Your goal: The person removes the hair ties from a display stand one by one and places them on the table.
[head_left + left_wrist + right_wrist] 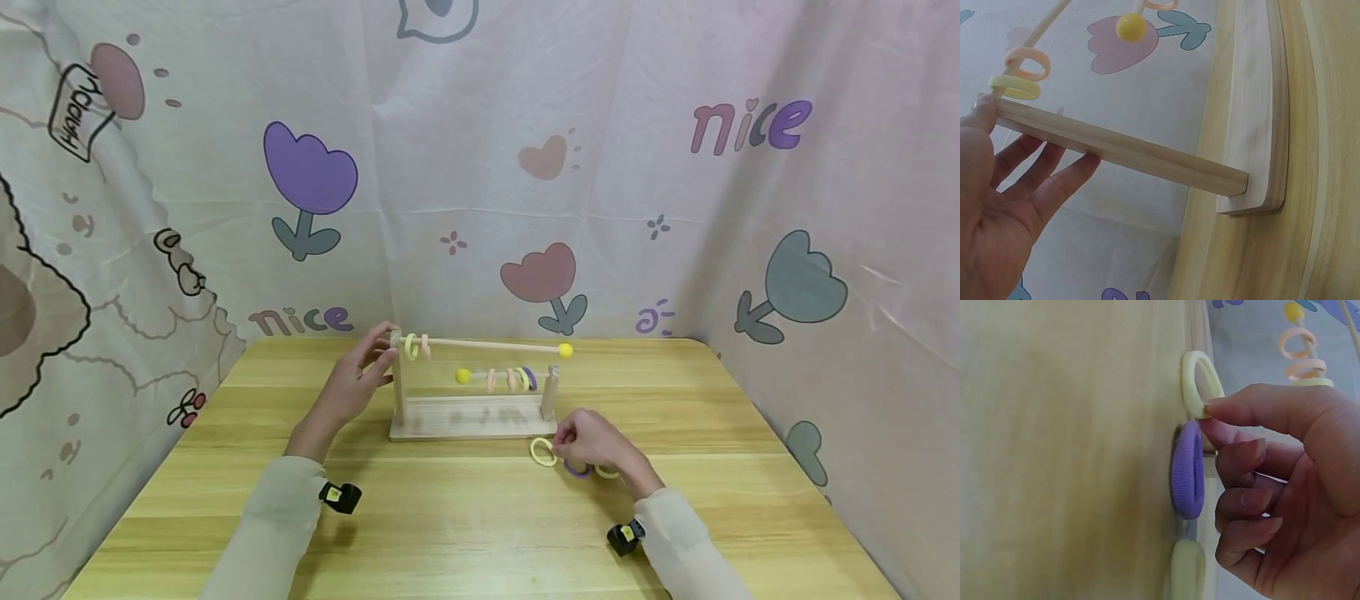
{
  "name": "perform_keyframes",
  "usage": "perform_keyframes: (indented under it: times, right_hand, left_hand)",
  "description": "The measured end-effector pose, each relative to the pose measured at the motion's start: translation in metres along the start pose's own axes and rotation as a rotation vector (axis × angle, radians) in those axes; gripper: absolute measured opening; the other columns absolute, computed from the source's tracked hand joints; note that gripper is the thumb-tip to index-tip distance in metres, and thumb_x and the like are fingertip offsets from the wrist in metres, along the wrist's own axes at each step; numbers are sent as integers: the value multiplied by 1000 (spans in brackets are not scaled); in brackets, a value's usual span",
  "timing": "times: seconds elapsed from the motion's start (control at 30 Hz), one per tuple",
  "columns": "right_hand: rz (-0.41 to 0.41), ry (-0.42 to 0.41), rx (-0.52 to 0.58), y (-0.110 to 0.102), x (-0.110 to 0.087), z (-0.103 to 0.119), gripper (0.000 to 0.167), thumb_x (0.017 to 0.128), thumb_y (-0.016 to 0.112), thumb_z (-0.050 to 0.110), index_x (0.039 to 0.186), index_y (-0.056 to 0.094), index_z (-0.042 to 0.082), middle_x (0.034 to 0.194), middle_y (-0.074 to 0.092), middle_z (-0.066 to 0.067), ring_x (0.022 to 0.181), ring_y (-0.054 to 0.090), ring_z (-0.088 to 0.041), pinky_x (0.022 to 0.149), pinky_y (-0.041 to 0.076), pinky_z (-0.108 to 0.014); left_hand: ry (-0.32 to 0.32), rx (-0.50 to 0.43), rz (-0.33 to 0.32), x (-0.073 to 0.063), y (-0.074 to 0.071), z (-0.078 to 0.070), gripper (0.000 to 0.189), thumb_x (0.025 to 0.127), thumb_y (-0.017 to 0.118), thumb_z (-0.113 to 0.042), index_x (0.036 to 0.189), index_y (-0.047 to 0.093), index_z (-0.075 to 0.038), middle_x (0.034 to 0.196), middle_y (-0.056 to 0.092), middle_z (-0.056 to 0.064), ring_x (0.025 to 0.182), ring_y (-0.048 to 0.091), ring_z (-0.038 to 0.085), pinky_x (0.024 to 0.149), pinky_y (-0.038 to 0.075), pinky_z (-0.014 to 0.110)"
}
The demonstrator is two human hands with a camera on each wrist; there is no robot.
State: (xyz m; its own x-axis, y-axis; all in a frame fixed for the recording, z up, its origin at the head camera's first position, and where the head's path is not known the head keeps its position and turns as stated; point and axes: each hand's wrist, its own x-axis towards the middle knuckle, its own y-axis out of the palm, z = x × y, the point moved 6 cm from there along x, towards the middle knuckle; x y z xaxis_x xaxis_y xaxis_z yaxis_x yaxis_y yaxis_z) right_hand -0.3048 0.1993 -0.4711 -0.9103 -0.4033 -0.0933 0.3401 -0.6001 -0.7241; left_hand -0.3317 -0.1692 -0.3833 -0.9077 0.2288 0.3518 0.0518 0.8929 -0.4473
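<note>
My left hand holds the top of the left post of a wooden rack, thumb at the end and fingers behind. On the upper rod, beside that hand, hang a yellow hair tie and a peach hair tie. At the rack's right front corner my right hand pinches a pale yellow hair tie between thumb and index finger. Just below it in the right wrist view are a purple hair tie and another pale yellow hair tie, both on the table.
The rack's base stands on the wooden table. A lower rod from the right post carries several peach, yellow and purple hair ties. Yellow balls cap both rods. A printed curtain hangs behind.
</note>
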Motion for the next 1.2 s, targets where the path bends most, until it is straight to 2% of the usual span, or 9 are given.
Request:
perform_keyframes:
  times: [0.17,0.4,0.6,0.77,1.0,1.2]
  right_hand:
    - [46,24,-29,0,-1,3,6,84,78,7,80,74,9,69,65,2,58,53,-8,50,43,-18]
    - [153,-14,15,3,-3,4,6,87,74,5,81,75,6,64,64,3,54,52,-6,49,42,-17]
    - [150,-21,10,1,-3,4,6,87,74,6,82,76,6,65,65,2,55,53,-8,50,44,-18]
    - [153,-58,1,-3,-3,5,4,87,74,5,85,76,4,68,66,2,57,54,-6,51,45,-17]
    - [99,-146,-18,-7,-2,11,3,86,77,5,89,78,5,75,68,1,67,56,-5,57,49,-18]
    - [85,-155,-39,-3,-1,14,6,84,80,4,88,78,8,74,67,3,67,56,-5,59,48,-18]
  left_hand:
    - [2,-3,-2,0,0,0,41,110,48,-34,149,43,-22,129,59,23,123,63,44,90,64,51]
    - [4,-2,0,0,0,1,39,110,48,-35,148,44,-24,129,59,23,123,62,44,90,64,51]
    - [8,7,0,1,0,0,39,110,47,-34,148,44,-25,128,59,23,122,63,44,89,64,49]
    - [13,8,0,1,0,0,39,110,48,-34,148,44,-25,128,59,23,122,63,44,89,65,49]
    - [12,10,2,0,0,0,40,110,48,-34,149,43,-23,129,59,23,123,63,44,89,64,49]
    - [14,5,2,0,0,0,42,110,48,-33,150,43,-20,129,59,24,123,63,44,89,64,50]
